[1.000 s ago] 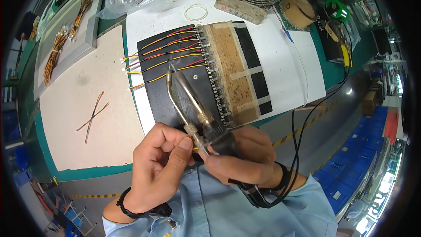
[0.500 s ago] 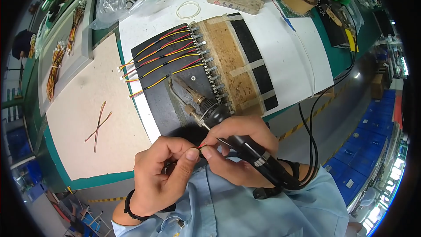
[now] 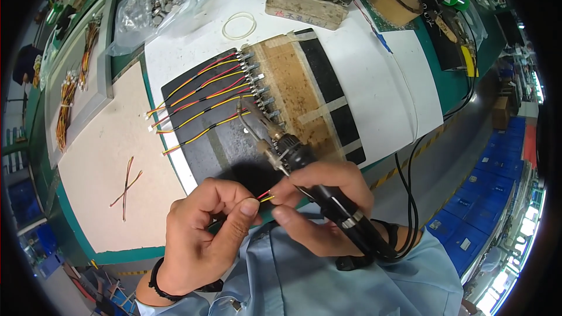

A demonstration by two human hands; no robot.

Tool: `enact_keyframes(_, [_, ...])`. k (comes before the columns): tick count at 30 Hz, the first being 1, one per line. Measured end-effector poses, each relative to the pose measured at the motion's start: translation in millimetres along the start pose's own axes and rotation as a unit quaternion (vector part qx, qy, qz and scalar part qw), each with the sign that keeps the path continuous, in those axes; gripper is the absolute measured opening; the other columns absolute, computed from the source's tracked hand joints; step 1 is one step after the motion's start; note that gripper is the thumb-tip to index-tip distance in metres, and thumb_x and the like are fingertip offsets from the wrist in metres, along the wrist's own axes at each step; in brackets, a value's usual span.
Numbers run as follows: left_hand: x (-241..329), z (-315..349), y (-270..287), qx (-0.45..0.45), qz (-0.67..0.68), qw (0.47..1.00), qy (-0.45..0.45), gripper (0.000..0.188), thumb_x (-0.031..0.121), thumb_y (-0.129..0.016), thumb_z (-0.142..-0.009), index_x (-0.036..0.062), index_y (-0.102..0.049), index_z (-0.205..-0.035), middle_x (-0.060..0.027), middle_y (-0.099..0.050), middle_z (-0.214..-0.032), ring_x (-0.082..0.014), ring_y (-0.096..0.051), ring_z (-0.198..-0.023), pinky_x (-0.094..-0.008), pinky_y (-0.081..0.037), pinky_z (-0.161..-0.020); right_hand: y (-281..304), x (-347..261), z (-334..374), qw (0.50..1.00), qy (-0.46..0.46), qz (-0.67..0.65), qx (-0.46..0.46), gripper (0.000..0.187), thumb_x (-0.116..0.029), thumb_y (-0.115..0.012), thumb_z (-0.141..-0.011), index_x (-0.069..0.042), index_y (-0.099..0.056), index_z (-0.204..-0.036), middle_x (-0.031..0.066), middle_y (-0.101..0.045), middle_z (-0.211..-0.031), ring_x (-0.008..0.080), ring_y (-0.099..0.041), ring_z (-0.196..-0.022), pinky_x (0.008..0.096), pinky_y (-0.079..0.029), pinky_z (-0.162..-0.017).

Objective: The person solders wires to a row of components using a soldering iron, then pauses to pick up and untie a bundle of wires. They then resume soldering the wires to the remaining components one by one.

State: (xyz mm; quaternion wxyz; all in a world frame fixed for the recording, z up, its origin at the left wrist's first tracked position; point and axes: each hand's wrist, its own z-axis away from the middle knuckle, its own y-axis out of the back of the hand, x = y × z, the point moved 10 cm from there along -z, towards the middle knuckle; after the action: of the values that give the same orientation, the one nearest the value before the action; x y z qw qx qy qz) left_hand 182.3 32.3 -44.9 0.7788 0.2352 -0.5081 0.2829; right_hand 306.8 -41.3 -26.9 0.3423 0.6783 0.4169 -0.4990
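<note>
Red and yellow wires (image 3: 267,196) splay, pinched by left hand (image 3: 205,231), while right hand (image 3: 341,179) grips a soldering iron (image 3: 299,157).

The bare left hand (image 3: 213,228) pinches thin red and yellow wires (image 3: 265,196); at its three o'clock, the bare right hand (image 3: 319,234) holds a black-handled metal soldering iron (image 3: 298,157) over a black rectangular board (image 3: 234,147). A clear plastic bag (image 3: 132,29) lies toward eleven o'clock.

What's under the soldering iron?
The black board and a metal connector row; where the soldering iron crosses the row's lower part, what's beneath is covered.
</note>
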Motion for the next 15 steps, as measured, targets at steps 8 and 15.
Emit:
enact_keyframes(8, [-4,-12,-5,-0.002,0.052,0.998,0.022,0.011,0.007,-0.059,-0.092,-0.0032,-0.055,-0.091,-0.0043,-0.063,-0.073,-0.0043,-0.055,-0.065,-0.0189,-0.044,-0.058,7,11,-5,0.998,-0.009,-0.029,0.053,0.033,0.003,-0.072,-0.075,0.000,-0.052,-0.102,0.0108,-0.067,-0.078,0.0157,-0.066,-0.068,0.0259,-0.052,-0.061])
enact_keyframes(15, [-4,-24,-1,0.003,0.033,0.998,0.049,0.011,0.007,-0.057,-0.093,-0.0032,-0.055,-0.090,-0.0030,-0.062,-0.073,-0.0041,-0.052,-0.062,-0.0183,-0.043,-0.057,12,13,-8,0.998,0.003,0.064,-0.004,0.041,-0.004,-0.074,-0.076,-0.001,-0.052,-0.110,0.0121,-0.067,-0.078,0.0177,-0.067,-0.067,0.0276,-0.051,-0.059])
